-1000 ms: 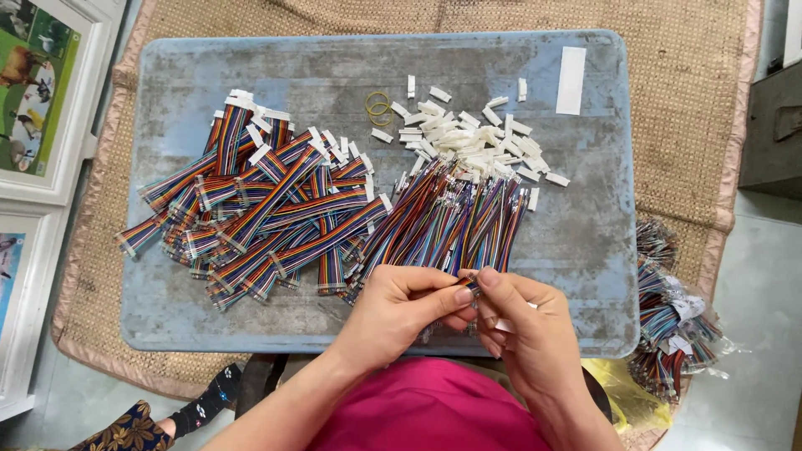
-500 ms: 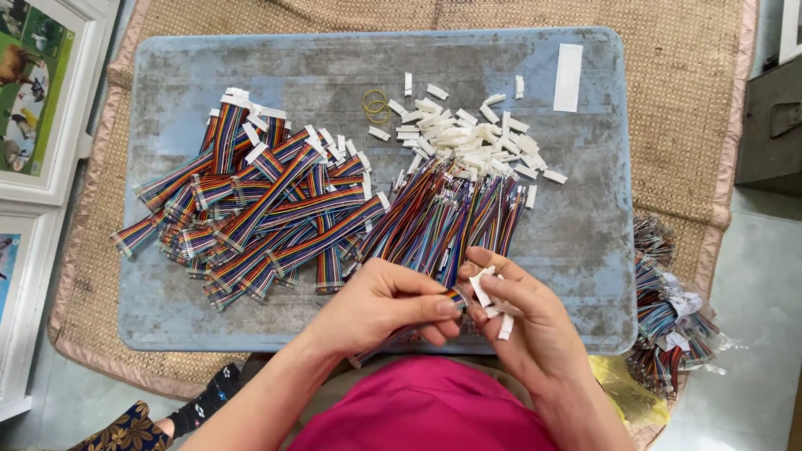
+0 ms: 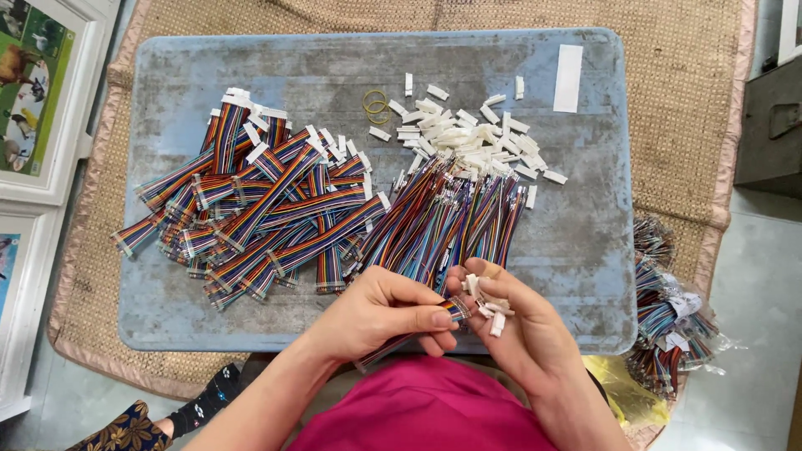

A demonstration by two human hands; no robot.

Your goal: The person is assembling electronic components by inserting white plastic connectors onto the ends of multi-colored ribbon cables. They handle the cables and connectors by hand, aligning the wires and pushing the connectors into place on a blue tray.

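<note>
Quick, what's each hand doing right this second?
Left hand: closed, pinching the end of a rainbow ribbon cable between thumb and fingers.
Right hand: partly closed, holding several small white connectors.

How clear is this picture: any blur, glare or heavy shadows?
Head view: soft, even light, no glare; only faint shadows under the left hand and right hand; ribbon cables and white connectors look sharp; the tray edges bow slightly.

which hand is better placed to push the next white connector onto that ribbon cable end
Right hand: it already holds several white connectors beside the cable end pinched in the left hand.
</note>
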